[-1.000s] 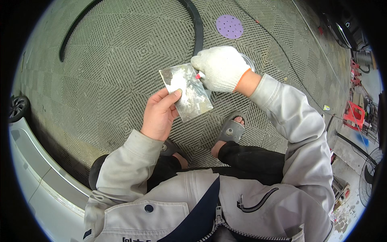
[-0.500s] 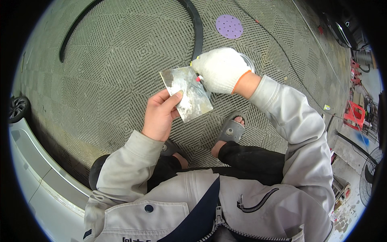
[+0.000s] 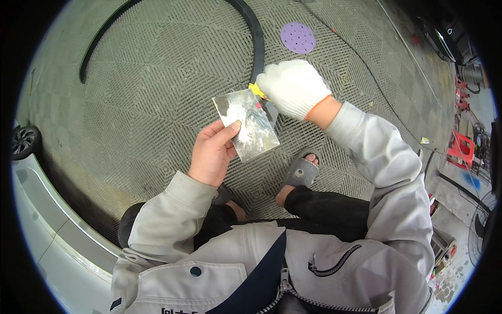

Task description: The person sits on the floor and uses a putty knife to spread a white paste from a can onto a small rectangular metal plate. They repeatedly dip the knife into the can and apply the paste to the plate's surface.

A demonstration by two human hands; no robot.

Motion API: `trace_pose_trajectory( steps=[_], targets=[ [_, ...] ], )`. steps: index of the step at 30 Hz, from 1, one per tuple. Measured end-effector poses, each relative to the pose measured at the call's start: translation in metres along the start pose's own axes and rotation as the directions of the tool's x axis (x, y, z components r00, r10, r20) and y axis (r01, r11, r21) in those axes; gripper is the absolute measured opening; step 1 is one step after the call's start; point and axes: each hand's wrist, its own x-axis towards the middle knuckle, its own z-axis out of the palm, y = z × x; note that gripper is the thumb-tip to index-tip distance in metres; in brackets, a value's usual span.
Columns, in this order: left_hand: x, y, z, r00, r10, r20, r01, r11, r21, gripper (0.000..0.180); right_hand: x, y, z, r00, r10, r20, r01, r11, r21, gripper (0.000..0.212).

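My left hand [image 3: 213,150] is bare and pinches a flat, rectangular mixing plate [image 3: 251,137], thumb on top. The plate is smeared with whitish and grey residue and tilts over the floor. A small pink-red dab [image 3: 259,105] lies near its upper right edge. My right hand [image 3: 295,89], in a white knitted glove with an orange cuff, is closed around a small yellow tube [image 3: 255,89] just beyond that edge. Most of the tube is hidden by the glove. Something grey [image 3: 271,112] shows partly behind the plate; I cannot make out what it is.
A curved black strip [image 3: 258,42] lies on the ribbed floor ahead, with a purple perforated sanding disc [image 3: 298,37] to its right. A silver car panel [image 3: 65,230] and a wheel [image 3: 25,142] are at left. A red stool [image 3: 460,150] and a fan [image 3: 478,225] stand at right.
A red-tipped white nozzle over the plate is no longer visible; a pink-red dab shows on the plate. My right hand has turned and drawn slightly off the plate, revealing more yellow.
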Motion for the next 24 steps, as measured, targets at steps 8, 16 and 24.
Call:
trace_pose_trajectory(
  steps=[8,16,24],
  targets=[
    [0.004,0.003,-0.006,0.987,0.126,-0.1,-0.131,0.991,-0.04,0.029,-0.037,0.077,0.065,0.849,0.495,0.186,-0.515,0.853,0.084,0.03],
    [0.006,0.035,-0.013,0.92,0.292,-0.261,-0.319,0.945,-0.067,0.014,-0.08,0.125,0.148,0.757,0.615,0.219,-0.638,0.769,0.045,0.053],
    [0.015,0.039,-0.023,0.931,0.304,-0.202,-0.328,0.94,-0.095,0.028,-0.069,0.07,0.123,0.948,0.182,-0.262,-0.094,0.945,0.314,0.034]
  ],
)
